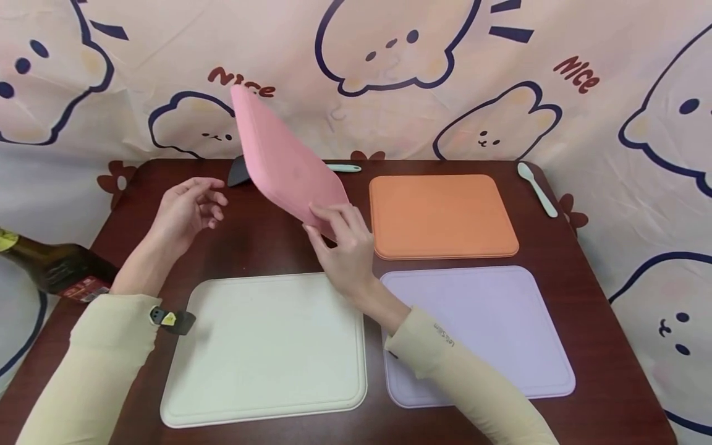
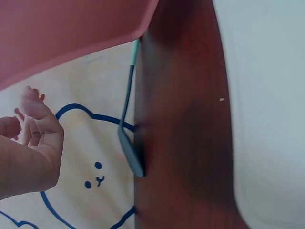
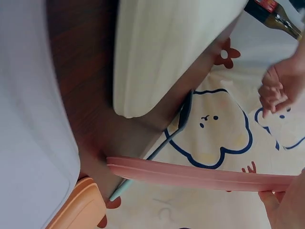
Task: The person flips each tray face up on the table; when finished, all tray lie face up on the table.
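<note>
A pink mat or board [image 1: 295, 167] with rounded corners is tilted up off the table; my right hand [image 1: 347, 253] pinches its near edge between thumb and fingers. In the right wrist view the pink board [image 3: 200, 176] shows edge-on. My left hand [image 1: 191, 207] hovers to the left of it, apart from it, fingers loosely bent and holding nothing. Behind the pink board lies a spatula with a dark head [image 1: 239, 172] and a mint handle [image 1: 345, 167], its middle hidden. Below the hands lies a cream board [image 1: 272, 346].
An orange board [image 1: 442, 216] lies at the back right, a lavender board [image 1: 478, 334] in front of it, partly under my right forearm. A mint spoon [image 1: 538, 190] lies by the right edge. A dark bottle [image 1: 61, 266] stands at the left edge. Patterned cloth [image 1: 389, 123] hangs behind.
</note>
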Demonstrator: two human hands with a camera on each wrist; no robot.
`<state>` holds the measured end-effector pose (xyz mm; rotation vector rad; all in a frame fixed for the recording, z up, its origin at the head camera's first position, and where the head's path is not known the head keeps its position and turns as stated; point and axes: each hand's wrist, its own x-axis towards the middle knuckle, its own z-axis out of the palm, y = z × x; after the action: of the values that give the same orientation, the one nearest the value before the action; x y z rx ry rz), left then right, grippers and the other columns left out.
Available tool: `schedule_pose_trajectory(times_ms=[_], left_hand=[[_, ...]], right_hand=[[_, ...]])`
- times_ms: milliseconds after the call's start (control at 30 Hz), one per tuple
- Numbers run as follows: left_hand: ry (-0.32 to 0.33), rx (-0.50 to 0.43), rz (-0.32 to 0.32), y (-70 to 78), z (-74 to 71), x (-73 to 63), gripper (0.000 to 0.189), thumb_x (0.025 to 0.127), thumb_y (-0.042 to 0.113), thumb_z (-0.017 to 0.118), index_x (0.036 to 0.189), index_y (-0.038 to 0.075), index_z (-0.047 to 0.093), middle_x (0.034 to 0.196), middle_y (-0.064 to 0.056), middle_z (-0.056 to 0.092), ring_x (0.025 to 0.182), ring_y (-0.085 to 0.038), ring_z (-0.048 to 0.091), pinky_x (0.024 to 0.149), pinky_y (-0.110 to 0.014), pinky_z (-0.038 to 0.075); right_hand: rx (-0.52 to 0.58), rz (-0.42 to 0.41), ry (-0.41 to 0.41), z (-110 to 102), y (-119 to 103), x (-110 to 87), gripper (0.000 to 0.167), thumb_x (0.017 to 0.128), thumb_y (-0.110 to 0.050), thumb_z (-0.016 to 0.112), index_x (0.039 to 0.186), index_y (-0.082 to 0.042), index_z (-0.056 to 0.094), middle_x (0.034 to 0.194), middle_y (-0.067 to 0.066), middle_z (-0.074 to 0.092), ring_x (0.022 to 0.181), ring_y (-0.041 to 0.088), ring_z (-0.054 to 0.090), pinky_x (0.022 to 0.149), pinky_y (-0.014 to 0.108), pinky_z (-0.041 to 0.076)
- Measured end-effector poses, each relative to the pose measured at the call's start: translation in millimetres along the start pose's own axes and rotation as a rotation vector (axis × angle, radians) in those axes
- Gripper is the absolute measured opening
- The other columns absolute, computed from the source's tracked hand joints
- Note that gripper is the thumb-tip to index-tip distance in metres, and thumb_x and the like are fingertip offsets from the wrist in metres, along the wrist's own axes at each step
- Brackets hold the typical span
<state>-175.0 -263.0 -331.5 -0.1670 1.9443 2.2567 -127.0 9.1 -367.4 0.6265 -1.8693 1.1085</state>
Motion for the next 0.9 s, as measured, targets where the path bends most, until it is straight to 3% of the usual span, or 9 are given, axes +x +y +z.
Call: schedule_pose_trajectory(times_ms=[200,400,500,667,800,900], left_hand=[[0.010,0.079,-0.031,-13.6,0.5,0.1,0.021,0.102,0.028,0.048,0.107,0.013,0.063,0.082,0.000,0.065,0.064,-0.012,0.056,0.052,-0.022,0.046],[0.035,0.144,-0.069,-24.4,2.1,1.8,0.023,0.103,0.028,0.045,0.114,0.011,0.056,0.081,0.002,0.064,0.064,-0.011,0.057,0.054,-0.020,0.047],[0.019,0.203,-0.111,-28.4,3.2,2.7,0.024,0.104,0.028,0.043,0.117,0.010,0.053,0.082,0.003,0.063,0.066,-0.010,0.057,0.056,-0.020,0.048],[-0.018,0.206,-0.155,-33.3,6.1,5.2,0.022,0.105,0.025,0.040,0.116,0.010,0.051,0.084,0.000,0.064,0.066,-0.012,0.059,0.057,-0.022,0.049],[-0.030,0.235,-0.170,-36.2,9.8,8.1,0.022,0.105,0.027,0.041,0.115,0.011,0.051,0.085,-0.001,0.064,0.067,-0.012,0.059,0.057,-0.022,0.050],[-0.032,0.279,-0.184,-38.2,11.5,9.0,0.025,0.105,0.028,0.040,0.118,0.010,0.050,0.087,-0.001,0.063,0.069,-0.012,0.058,0.059,-0.022,0.050]], right_hand=[[0.138,0.077,0.074,-2.4,2.0,4.0,0.027,0.082,-0.004,0.077,0.107,0.002,0.070,0.093,0.012,0.061,0.079,0.018,0.061,0.066,0.021,0.054],[0.231,0.159,0.140,-8.5,4.4,4.6,0.028,0.082,-0.001,0.075,0.109,0.005,0.068,0.095,0.016,0.059,0.083,0.021,0.063,0.068,0.034,0.058],[0.271,0.213,0.168,-12.6,6.0,5.8,0.029,0.083,-0.001,0.074,0.111,0.005,0.067,0.096,0.016,0.059,0.083,0.021,0.063,0.068,0.036,0.058],[0.303,0.302,0.237,-17.9,11.8,7.8,0.029,0.084,0.000,0.073,0.112,0.004,0.066,0.095,0.016,0.058,0.085,0.023,0.062,0.072,0.035,0.058],[0.304,0.420,0.315,-22.4,18.4,9.6,0.027,0.086,-0.002,0.071,0.112,0.004,0.065,0.096,0.013,0.061,0.089,0.023,0.062,0.067,0.033,0.058],[0.294,0.555,0.353,-26.1,24.6,10.4,0.028,0.089,-0.006,0.069,0.115,0.002,0.063,0.099,0.010,0.063,0.090,0.020,0.061,0.072,0.030,0.055]])
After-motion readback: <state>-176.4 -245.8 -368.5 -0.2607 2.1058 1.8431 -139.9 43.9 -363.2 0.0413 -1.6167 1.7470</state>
